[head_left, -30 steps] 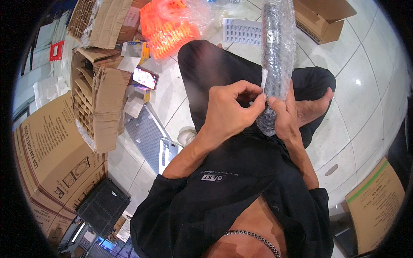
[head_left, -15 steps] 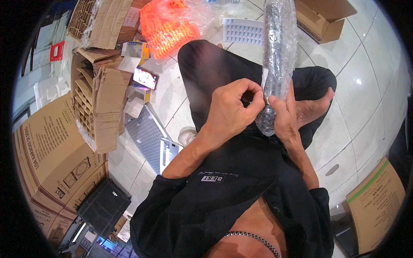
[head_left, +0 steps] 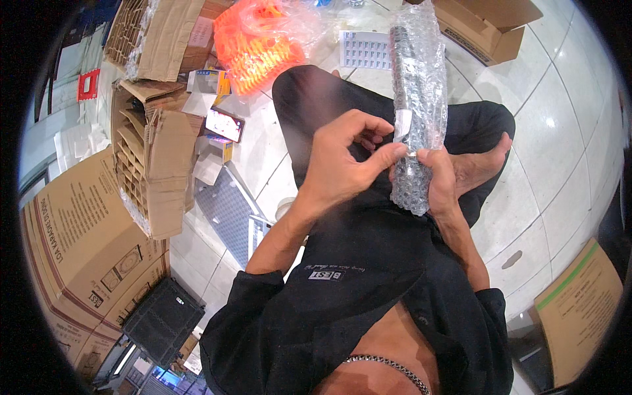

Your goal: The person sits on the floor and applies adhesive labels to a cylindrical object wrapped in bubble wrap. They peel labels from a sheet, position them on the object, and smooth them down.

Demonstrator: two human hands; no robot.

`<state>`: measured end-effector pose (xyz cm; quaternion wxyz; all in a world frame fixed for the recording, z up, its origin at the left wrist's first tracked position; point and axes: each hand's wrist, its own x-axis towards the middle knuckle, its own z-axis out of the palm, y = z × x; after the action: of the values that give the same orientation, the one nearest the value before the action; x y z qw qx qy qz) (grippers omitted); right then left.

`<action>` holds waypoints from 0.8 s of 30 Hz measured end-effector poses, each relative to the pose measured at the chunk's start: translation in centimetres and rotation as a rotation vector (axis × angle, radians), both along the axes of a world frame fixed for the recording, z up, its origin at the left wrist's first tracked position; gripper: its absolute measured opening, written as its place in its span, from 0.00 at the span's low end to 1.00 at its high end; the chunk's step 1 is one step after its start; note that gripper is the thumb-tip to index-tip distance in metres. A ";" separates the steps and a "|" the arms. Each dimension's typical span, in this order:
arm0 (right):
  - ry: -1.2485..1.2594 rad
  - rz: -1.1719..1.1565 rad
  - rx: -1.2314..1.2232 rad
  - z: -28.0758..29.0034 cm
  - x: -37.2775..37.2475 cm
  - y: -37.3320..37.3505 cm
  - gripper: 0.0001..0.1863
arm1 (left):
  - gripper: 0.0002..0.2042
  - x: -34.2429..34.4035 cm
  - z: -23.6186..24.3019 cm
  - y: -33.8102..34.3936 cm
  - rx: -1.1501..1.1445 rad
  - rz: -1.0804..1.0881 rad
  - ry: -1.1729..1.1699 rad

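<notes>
Wrap-fiddling, seemingly: right hand (head_left: 442, 182) grips the bundle (head_left: 420, 99) at five o'clock, left hand (head_left: 343, 159) at eight, pinch unclear. Probably needs steadiness next.

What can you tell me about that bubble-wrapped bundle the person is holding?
The bundle is long and narrow: something dark inside clear, shiny bubble wrap, with a pale patch on its left side. It points away from the person, over the black trousers. The right hand grips its lower right; the left hand's thumb is at its left edge. The wrapping obscures the contents.
</notes>
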<state>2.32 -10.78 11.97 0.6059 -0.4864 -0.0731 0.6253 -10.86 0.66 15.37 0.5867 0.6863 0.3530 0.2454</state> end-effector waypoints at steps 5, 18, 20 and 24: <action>0.086 0.055 0.015 -0.2 0.5 -0.3 0.25 | 0.05 0.2 -0.7 0.0 0.030 -0.010 0.070; 0.268 -0.024 0.087 -3.0 3.6 -3.7 0.31 | 0.09 -3.5 -3.1 12.7 0.120 0.206 0.222; 0.247 -0.067 0.071 -4.5 5.7 -5.1 0.30 | 0.10 -2.3 -4.4 14.5 0.283 0.241 0.275; 0.098 -0.090 -0.010 -7.8 11.6 -9.5 0.40 | 0.09 1.0 -6.1 19.2 0.526 0.226 0.366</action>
<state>13.90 -20.25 4.18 0.6338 -0.4609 -0.0183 0.6208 -9.89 19.91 9.26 0.2857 0.8033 0.4508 0.2643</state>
